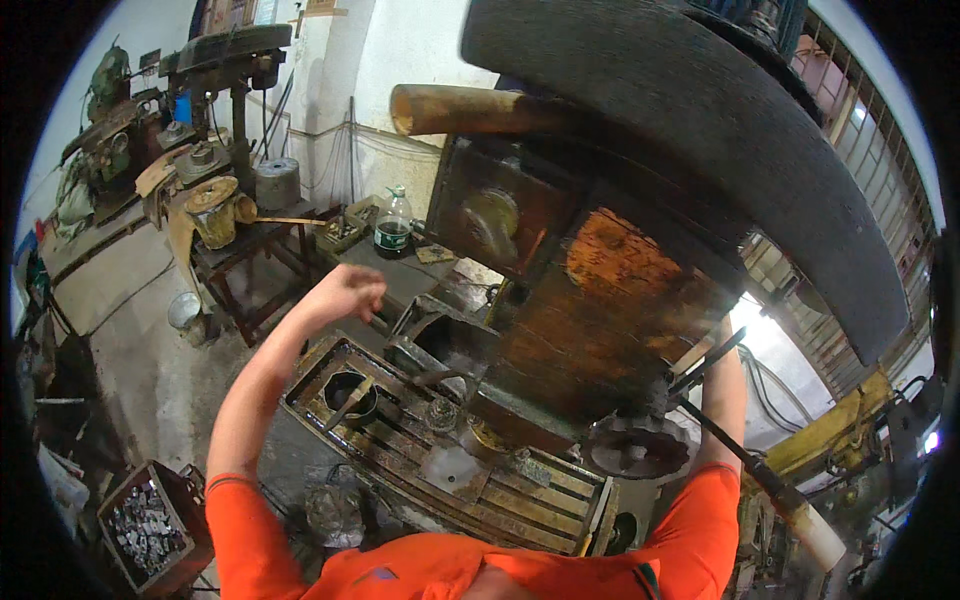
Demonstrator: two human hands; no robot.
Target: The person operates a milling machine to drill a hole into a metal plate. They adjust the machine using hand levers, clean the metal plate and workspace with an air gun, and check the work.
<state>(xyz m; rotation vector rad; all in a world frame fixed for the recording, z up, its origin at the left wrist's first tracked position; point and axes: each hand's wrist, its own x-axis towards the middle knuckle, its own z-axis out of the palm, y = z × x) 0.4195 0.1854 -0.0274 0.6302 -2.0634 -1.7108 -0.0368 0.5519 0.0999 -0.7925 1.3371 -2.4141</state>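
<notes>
My left hand point(356, 292) is held out with curled fingers, slightly blurred, beside a dark metal box-like fixture point(442, 337). Whether it grips anything cannot be told. My right forearm point(724, 405) reaches up past a machine's handwheel point(637, 450) and lever arms point(720, 360); the hand itself is hidden behind the machine. Before me lies the slotted machine table point(532, 506), oily and dark. On it stand a dark pot point(351, 394) with a brush point(352, 405) across it and a round metal piece point(450, 466). The stained machine body point(570, 337) rises behind.
A large dark curved cover point(675, 127) hangs overhead. A long lever with a pale grip point(817, 536) sticks out at right. On the left are a crate of small metal parts point(146, 525), a bucket point(187, 315), and a bench point(255, 232). A plastic bottle point(394, 229) holds dark liquid.
</notes>
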